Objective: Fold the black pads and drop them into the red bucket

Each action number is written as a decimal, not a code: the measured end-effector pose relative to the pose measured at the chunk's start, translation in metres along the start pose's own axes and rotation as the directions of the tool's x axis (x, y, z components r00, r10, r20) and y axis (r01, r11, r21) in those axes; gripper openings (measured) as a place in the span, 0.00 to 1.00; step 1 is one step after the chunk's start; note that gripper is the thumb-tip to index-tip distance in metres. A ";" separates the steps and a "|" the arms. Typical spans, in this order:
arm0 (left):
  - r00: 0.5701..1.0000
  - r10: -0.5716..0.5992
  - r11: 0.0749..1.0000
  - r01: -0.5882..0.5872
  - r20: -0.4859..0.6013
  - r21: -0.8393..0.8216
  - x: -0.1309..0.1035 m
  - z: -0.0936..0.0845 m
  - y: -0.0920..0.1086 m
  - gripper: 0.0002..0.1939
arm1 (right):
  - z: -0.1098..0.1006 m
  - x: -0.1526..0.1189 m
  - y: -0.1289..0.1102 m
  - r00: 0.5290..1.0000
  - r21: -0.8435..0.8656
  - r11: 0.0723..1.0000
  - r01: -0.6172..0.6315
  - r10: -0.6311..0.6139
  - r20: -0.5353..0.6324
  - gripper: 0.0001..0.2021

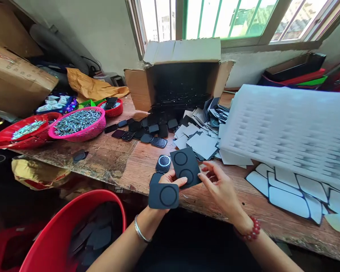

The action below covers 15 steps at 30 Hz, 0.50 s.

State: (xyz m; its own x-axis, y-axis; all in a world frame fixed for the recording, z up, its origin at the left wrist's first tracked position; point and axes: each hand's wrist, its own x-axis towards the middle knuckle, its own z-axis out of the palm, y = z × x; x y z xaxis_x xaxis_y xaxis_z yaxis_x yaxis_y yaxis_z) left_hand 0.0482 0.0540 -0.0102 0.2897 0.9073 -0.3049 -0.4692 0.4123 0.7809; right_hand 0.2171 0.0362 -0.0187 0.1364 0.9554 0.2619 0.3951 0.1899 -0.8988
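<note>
Between my hands is a thin black rectangular sheet (192, 162) with two ring outlines on it. My left hand (170, 179) pinches its lower left part, thumb on top. A second black piece with rounded corners and one ring (169, 196) rests over the same hand, near the wrist; how it is held is hidden. The thumb of my right hand (219, 185) presses on the sheet's right edge, with the fingers partly curled. Just beyond my left hand, a black hinged item with a pale ring (164, 162) lies unfolded on the wooden table (138, 170).
Black square parts (147, 130) spread before an open cardboard box (138, 88). Grey and black sheets (202, 143) pile beside a large white foam tray (286, 128). A pink basket of small metal parts (98, 128) stands left. Below it, a red bin (49, 236) holds black pieces.
</note>
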 end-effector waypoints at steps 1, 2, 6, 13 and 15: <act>1.000 0.005 1.000 -0.004 -0.015 0.020 0.000 -0.002 0.000 0.22 | 0.000 -0.001 -0.001 0.988 -0.113 0.984 0.136 -0.143 -0.056 0.17; 1.000 0.010 0.999 -0.008 -0.024 0.049 0.000 -0.004 -0.001 0.21 | 0.000 -0.001 -0.002 0.957 -0.218 0.941 0.260 -0.281 -0.069 0.17; 0.998 0.064 0.972 -0.065 0.011 0.227 0.000 -0.011 0.001 0.19 | -0.005 0.004 -0.013 0.854 -0.365 0.776 0.515 -0.501 0.140 0.15; 0.991 0.111 0.861 -0.135 0.077 0.491 -0.003 -0.017 0.003 0.17 | -0.002 0.005 -0.014 0.891 -0.242 0.884 0.399 -0.312 0.330 0.04; 0.992 0.125 0.829 -0.122 0.032 0.547 -0.004 -0.018 0.002 0.21 | 0.002 0.002 -0.013 0.883 -0.283 0.849 0.447 -0.368 0.291 0.04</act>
State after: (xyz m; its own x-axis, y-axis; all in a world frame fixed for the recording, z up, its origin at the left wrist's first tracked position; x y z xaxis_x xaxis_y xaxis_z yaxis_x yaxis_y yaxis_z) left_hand 0.0306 0.0533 -0.0171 0.2552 0.9485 -0.1875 0.0318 0.1856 0.9821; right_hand 0.2105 0.0358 -0.0067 -0.2890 0.8395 0.4601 0.6534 0.5242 -0.5461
